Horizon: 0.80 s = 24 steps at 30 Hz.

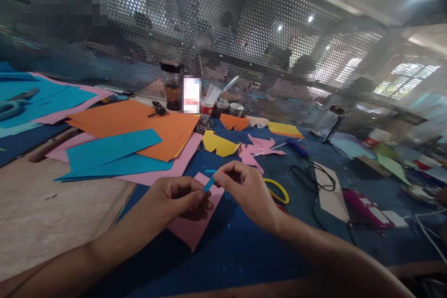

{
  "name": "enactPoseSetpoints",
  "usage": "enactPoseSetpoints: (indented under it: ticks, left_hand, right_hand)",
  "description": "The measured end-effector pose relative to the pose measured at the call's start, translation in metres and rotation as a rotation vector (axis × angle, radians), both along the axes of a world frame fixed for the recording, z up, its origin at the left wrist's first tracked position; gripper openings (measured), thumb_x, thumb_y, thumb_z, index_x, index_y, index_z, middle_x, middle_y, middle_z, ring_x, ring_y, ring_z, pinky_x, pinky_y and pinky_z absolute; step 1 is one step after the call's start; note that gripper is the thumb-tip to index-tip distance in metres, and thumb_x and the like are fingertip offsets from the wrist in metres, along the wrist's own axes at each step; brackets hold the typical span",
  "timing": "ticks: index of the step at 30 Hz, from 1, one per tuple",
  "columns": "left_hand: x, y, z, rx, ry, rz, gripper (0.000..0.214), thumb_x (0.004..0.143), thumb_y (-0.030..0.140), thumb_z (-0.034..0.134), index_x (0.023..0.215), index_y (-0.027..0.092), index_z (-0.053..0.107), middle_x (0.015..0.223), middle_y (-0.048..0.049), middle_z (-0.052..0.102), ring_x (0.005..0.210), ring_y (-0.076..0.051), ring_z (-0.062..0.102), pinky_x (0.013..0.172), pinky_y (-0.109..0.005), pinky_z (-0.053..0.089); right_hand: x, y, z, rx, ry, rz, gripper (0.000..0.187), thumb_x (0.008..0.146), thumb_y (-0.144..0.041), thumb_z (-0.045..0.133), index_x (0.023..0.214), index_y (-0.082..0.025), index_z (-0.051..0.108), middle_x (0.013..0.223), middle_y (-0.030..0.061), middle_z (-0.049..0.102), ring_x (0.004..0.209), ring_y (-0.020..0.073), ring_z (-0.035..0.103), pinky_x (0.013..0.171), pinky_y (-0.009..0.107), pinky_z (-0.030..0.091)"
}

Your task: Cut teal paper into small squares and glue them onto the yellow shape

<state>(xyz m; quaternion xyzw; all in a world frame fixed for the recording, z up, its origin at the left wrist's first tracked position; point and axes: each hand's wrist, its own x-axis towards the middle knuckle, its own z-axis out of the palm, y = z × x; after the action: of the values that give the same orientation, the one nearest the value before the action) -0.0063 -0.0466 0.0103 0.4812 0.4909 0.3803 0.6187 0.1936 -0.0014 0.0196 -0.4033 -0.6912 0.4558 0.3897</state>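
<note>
A narrow blue paper strip (209, 183) is stretched between my two hands. My left hand (185, 196) pinches its lower end, and my right hand (240, 181) pinches the upper end. Below them a pink paper piece (193, 233) lies on the blue tabletop, partly covered by my left hand. Another small blue strip (211, 171) rests just beyond my fingertips. Beside my right hand shows the yellow handle of a pair of scissors (279, 190), the rest hidden by the hand. A cut yellow paper shape (220, 143) and pink cut pieces (256, 149) lie farther back.
Orange sheets (136, 123) and folded blue sheets (115, 153) are piled at left, with grey-blue scissors (16, 104) beyond. A jar (172, 88) and cups stand along the perforated metal screen (244, 23). A blue glue gun (298, 146), black cable and magenta power strip (366, 208) lie at right.
</note>
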Motion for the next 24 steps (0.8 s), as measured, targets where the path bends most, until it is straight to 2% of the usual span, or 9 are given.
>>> enactPoseSetpoints:
  ticks: [10, 24]
  left_hand:
    - [0.0013, -0.0005, 0.0018, 0.016, 0.031, 0.003, 0.029, 0.077, 0.049, 0.079, 0.075, 0.02, 0.075, 0.079, -0.0053, 0.081, 0.074, -0.02, 0.077, 0.072, -0.03, 0.062]
    - [0.0008, -0.0016, 0.0025, 0.029, -0.006, -0.005, 0.032, 0.081, 0.05, 0.079, 0.077, 0.019, 0.074, 0.078, -0.0042, 0.081, 0.074, -0.017, 0.076, 0.072, -0.027, 0.061]
  right_hand:
    - [0.0, -0.0003, 0.0013, -0.003, 0.004, 0.004, 0.017, 0.092, -0.035, 0.072, 0.084, -0.02, 0.072, 0.082, -0.0008, 0.071, 0.08, 0.0149, 0.064, 0.075, 0.028, 0.05]
    - [0.0013, -0.0001, 0.0036, 0.002, 0.001, -0.002, 0.017, 0.092, -0.035, 0.072, 0.085, -0.019, 0.072, 0.081, 0.0002, 0.071, 0.079, 0.0158, 0.065, 0.074, 0.028, 0.051]
